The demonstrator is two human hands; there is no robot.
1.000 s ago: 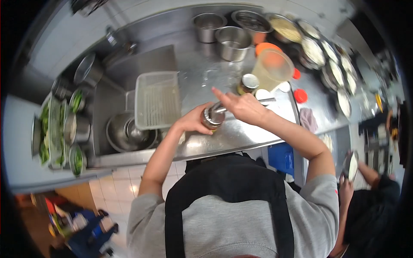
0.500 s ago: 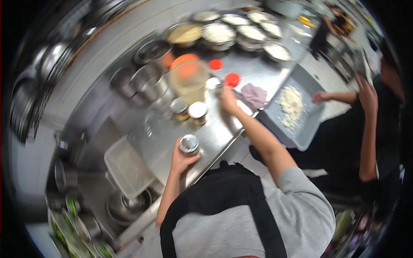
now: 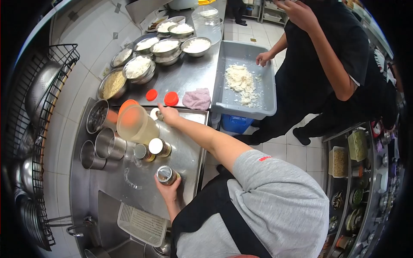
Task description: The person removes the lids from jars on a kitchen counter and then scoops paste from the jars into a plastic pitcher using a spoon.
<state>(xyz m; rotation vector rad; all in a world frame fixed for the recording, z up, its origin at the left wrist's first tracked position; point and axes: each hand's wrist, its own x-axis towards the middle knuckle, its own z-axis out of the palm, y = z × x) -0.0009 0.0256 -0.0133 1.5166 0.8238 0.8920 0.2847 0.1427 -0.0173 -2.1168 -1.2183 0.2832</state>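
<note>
stainless-steel counter (image 3: 144, 189) beneath a person's 2 bare hands. the left hand (image 3: 168, 189) grips a jar (image 3: 167, 174) with a silver-coloured lid; fingers and thumb are closed around its side. the jar is by the near edge of the counter, lid facing the camera; whether its base touches the steel cannot be told. the right hand (image 3: 169, 116), arm outstretched, is at a white round item (image 3: 155, 114) farther along the counter. its fingertips are partly hidden, so whether they are closed on this item cannot be told. just beyond the right hand, on the adjoining worktop (image 3: 170, 81), lie 2 red lids (image 3: 171, 99) and a crumpled pink cloth (image 3: 197, 99). between the hands stand 2 further jars, side by side: a white-topped jar (image 3: 160, 147) and a metal-topped jar (image 3: 144, 152). next to them is a translucent plastic container (image 3: 140, 124), with 2 steel pots (image 3: 111, 146) nearer the wall. steel bowls (image 3: 198, 46) of white food are grouped at the back of the worktop. to the right, a grey tub (image 3: 221, 86) bears a white crumbly heap (image 3: 241, 84); a co-worker's hand (image 3: 264, 58) is at its rim. a perforated white basket (image 3: 142, 223) lies over the sink (image 3: 107, 215).
</note>
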